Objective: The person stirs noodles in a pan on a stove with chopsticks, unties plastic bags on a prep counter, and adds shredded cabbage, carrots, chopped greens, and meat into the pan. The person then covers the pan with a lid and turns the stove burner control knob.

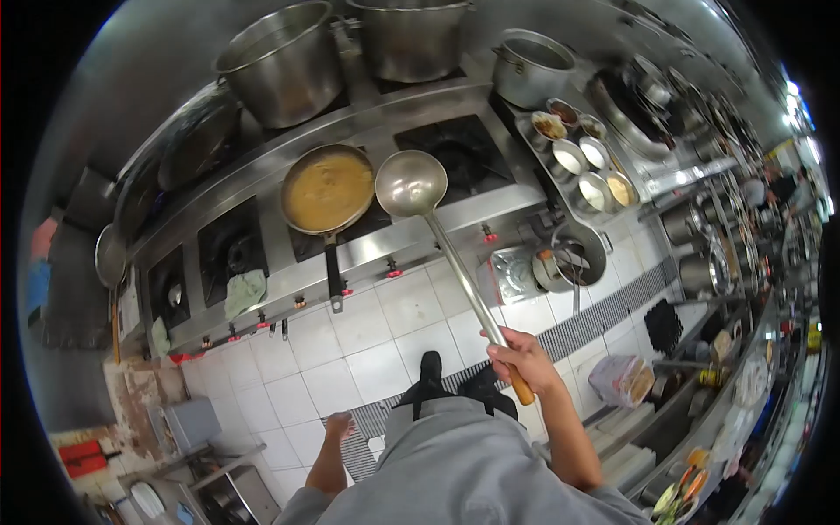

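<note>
My right hand [522,357] is closed round the handle of a long metal ladle [413,184] with a wooden end. The ladle's bowl is beside a frying pan [328,190] that holds a brown-yellow sauce and sits on the stove [367,248], its black handle pointing toward me. Lower left, my left hand [339,426] hangs near my body, away from any object; its fingers are small and partly seen.
Large pots [284,70] stand behind the burners. A green cloth [246,293] lies at the stove's front edge. Seasoning containers [569,157] fill a tray at the right, above a pot with utensils [582,254]. A plastic tub [620,380] stands lower right.
</note>
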Available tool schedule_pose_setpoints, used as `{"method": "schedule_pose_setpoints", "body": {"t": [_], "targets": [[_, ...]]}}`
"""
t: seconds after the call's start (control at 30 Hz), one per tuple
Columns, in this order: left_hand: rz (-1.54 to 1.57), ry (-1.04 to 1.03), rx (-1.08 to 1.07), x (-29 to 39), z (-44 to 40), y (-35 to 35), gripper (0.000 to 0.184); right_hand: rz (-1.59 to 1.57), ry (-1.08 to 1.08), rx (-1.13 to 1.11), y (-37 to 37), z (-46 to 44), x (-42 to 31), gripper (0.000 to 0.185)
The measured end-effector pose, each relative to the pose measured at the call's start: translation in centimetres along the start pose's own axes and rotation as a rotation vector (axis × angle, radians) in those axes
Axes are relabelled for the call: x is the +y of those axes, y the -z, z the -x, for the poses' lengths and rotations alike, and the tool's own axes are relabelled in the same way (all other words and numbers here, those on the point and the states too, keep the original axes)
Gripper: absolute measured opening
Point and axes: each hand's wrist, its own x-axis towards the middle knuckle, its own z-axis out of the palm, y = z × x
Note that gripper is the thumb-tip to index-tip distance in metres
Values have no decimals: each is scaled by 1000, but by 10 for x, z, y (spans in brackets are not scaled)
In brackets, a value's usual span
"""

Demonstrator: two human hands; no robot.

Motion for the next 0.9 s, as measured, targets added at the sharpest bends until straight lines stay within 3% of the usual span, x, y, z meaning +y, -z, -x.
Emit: {"method": "schedule_pose_setpoints", "body": {"t": [0.13, 0.3, 0.57, 0.7, 0.9], "targets": [[211, -296, -76, 69, -15, -24, 21, -67, -67, 136, 31, 62, 25, 31], [32, -425, -108, 171, 10, -31, 16, -88, -135, 349, 47, 142, 46, 27], [17, -379, -25, 175, 8, -37, 15, -111, 0, 508, 81, 182, 52, 33], [-67, -357, -41, 148, 23, -52, 20, 2, 145, 393, 90, 133, -5, 33], [43, -298, -26, 108, 1, -60, 24, 636, 541, 274, -1, 4, -175, 28]]}}
